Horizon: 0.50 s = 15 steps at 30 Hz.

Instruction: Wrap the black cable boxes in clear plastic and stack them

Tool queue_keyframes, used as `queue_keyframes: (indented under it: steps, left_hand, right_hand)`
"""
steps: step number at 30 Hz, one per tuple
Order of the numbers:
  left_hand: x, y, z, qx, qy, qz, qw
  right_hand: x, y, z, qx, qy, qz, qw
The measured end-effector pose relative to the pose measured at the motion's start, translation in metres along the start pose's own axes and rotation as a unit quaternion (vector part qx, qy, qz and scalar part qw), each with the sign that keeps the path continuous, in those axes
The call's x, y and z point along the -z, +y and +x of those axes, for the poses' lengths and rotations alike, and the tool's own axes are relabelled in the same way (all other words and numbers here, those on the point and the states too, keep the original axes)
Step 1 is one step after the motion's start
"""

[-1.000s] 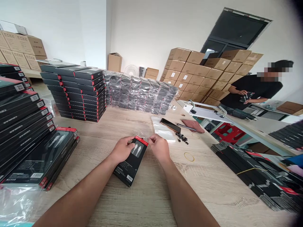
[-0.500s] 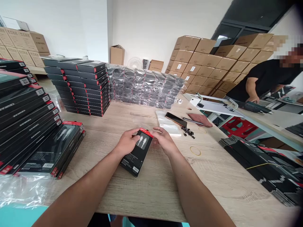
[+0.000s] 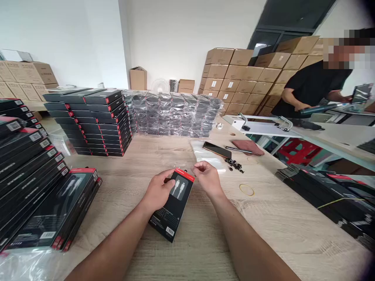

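Observation:
A black cable box [image 3: 172, 208] with a red top edge and a picture of two white connectors lies tilted in front of me. My left hand [image 3: 159, 189] grips its left side, thumb on the printed face. A small dark tab shows at the box's top edge. Just right of that edge, my right hand [image 3: 207, 177] has its fingers closed in a pinch, apart from the box; whatever is between them is too small to make out. Beyond it lie clear plastic bags [image 3: 205, 156] and several small black pieces [image 3: 233, 164].
Stacked black boxes [image 3: 99, 121] stand at the left, with a nearer pile [image 3: 26, 171]. Plastic-wrapped boxes [image 3: 172, 113] line the back. A phone [image 3: 216, 149], rubber band [image 3: 246, 190] and banded flat packages [image 3: 325, 199] are on the right. A co-worker [image 3: 310, 86] stands beyond another table.
My right hand has drawn slightly away from the box's top corner, and its fingers have closed to a pinch. My left hand keeps its hold. The view has shifted; the co-worker has lifted an object.

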<state>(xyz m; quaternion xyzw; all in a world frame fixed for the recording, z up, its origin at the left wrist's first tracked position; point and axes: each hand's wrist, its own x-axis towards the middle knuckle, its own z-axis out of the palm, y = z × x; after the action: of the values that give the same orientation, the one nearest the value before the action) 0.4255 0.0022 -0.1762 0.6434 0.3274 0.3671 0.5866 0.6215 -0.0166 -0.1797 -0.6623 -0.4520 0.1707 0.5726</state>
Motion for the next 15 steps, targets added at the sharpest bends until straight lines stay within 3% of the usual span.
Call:
queue_keyframes:
  steps: [5,15]
  left_hand:
    - [-0.002,0.001,0.001,0.010,0.020,-0.056,0.998]
    - [0.002,-0.008,0.006,0.004,0.080,-0.058,0.995]
  right_hand:
    - [0.005,-0.011,-0.005,-0.011,-0.048,0.035,0.998]
    - [0.000,-0.021,-0.016,0.066,-0.096,-0.072,0.991]
